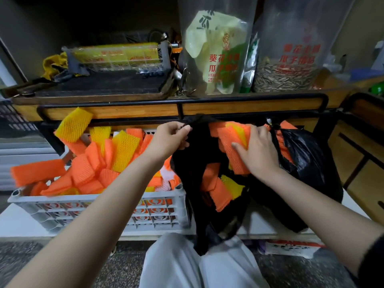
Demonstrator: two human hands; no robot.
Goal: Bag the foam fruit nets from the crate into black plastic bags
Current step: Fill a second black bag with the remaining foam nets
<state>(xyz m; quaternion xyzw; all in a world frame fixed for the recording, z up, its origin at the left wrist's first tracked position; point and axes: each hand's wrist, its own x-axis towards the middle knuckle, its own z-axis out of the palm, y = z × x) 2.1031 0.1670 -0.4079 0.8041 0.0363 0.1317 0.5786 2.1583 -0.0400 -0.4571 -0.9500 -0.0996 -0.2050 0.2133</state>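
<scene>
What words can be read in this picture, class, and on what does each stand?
"葵花小", then "瓜": red print on the left clear bag; rest blurred.
"瓜子": red print on the right clear bag; rest blurred.
Yellow pack: red print, too blurred.

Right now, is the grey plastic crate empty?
No, orange and yellow foam nets pile high in the grey plastic crate.
</scene>
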